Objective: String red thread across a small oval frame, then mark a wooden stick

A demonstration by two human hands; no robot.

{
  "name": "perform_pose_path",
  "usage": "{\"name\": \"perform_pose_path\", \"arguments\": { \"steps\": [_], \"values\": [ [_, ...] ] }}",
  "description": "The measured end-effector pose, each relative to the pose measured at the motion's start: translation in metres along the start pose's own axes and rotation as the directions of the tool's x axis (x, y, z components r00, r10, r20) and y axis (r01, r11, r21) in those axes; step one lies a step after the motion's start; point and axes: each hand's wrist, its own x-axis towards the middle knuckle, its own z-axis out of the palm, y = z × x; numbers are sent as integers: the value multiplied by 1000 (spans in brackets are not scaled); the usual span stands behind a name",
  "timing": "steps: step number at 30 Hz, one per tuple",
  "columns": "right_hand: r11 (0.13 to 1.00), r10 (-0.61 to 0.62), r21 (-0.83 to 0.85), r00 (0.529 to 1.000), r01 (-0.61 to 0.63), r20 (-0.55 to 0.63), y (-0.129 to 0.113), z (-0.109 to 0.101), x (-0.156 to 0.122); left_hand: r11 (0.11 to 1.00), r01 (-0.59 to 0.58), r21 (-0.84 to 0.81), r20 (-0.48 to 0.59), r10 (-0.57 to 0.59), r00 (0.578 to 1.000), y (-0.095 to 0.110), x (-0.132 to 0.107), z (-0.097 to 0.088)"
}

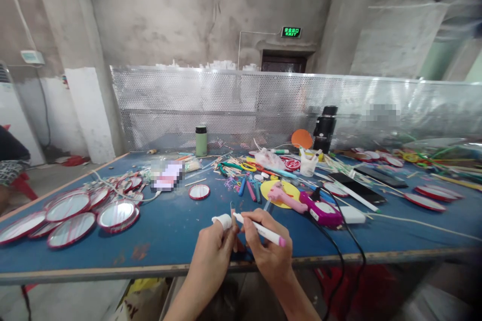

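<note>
My left hand (216, 248) is at the near edge of the blue table (169, 230), fingers closed round a thin stick that stands upright; its fingertip wears a white wrap (222, 220). My right hand (265, 243) sits beside it, touching it, and grips a white pen with a pink end (259, 230), its tip pointing left towards the stick.
Round red-rimmed mirrors (75, 210) lie in a heap at left. A pink glue gun (301, 203) with black cable, scissors, a green bottle (201, 141), a black flask (326, 128) and phones lie further back. A perforated metal screen backs the table. Another person sits far left.
</note>
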Motion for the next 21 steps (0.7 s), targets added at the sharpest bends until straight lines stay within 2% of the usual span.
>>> {"name": "perform_pose_path", "arguments": {
  "steps": [3,9,21],
  "values": [
    [1000,3,-14,1000,-2,9,0,0,0,1000,-1,-5,-2,1,1000,1,0,0],
    [998,-3,-62,997,-1,-76,-1,-1,-1,1000,3,-8,13,-3,1000,4,1,-1],
    [997,-28,-68,1000,28,-9,-3,1,1,1000,7,-2,8,-7,1000,4,0,-1]
  ]
}}
